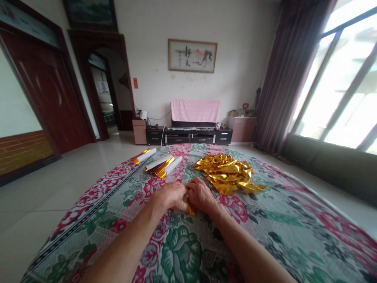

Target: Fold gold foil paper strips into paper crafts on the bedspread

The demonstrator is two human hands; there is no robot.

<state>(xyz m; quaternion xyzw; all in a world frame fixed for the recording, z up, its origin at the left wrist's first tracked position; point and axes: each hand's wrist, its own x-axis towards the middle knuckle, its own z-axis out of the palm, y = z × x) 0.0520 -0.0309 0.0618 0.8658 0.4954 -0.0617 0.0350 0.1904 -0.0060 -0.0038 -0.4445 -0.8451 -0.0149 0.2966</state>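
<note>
My left hand (172, 195) and my right hand (201, 193) meet at the middle of the cloth-covered table. Between them is a small piece of gold foil paper (191, 208), mostly hidden by my fingers. Both hands are closed on it, low against the cloth. Just beyond my right hand lies a heap of folded, shiny gold foil pieces (226, 173). Ahead of my left hand are rolled sheets with white backs and gold faces (165, 166), and another such roll (144, 156) sits farther off near the table's left edge.
A flowered tablecloth (181, 251) covers the round table. Across the tiled floor (26, 208) stands a low black TV cabinet (178, 140), with a pink cloth (195, 110) over the screen. Curtains (294, 74) and a window are on the right, a red door (47, 86) on the left.
</note>
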